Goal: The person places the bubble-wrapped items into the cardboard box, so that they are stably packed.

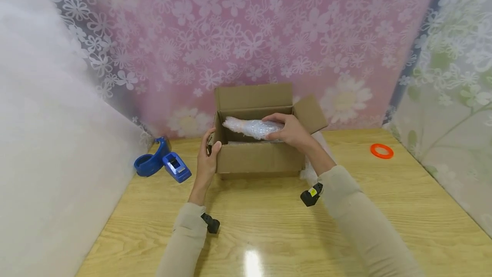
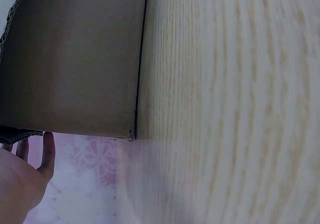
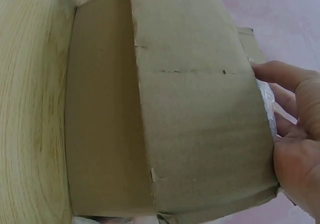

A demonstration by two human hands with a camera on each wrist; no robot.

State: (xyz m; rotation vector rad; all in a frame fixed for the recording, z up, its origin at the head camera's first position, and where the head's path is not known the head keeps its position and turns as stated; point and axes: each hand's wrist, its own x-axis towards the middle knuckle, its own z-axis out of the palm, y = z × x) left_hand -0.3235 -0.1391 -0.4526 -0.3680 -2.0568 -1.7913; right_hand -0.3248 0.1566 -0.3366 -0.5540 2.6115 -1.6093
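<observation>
An open cardboard box (image 1: 259,159) stands on the table against the flowered backdrop, its flaps spread outward. In its mouth lies a long bubble-wrapped bundle (image 1: 251,128), tilted, narrower at the left; what is inside the wrap cannot be made out. My right hand (image 1: 292,131) grips the bundle's right part from above, thumb on the near side. At the box's left side, my left hand (image 1: 206,157) holds the flap and near corner. The left wrist view shows the box's side wall (image 2: 75,59). In the right wrist view the front flap (image 3: 200,104) partly covers the bundle.
Left of the box lie a blue tape dispenser (image 1: 147,163) and a smaller blue tool (image 1: 177,167). More clear bubble wrap (image 1: 309,172) lies by the box's right side. An orange ring (image 1: 382,151) is at the far right of the wooden table (image 1: 261,217).
</observation>
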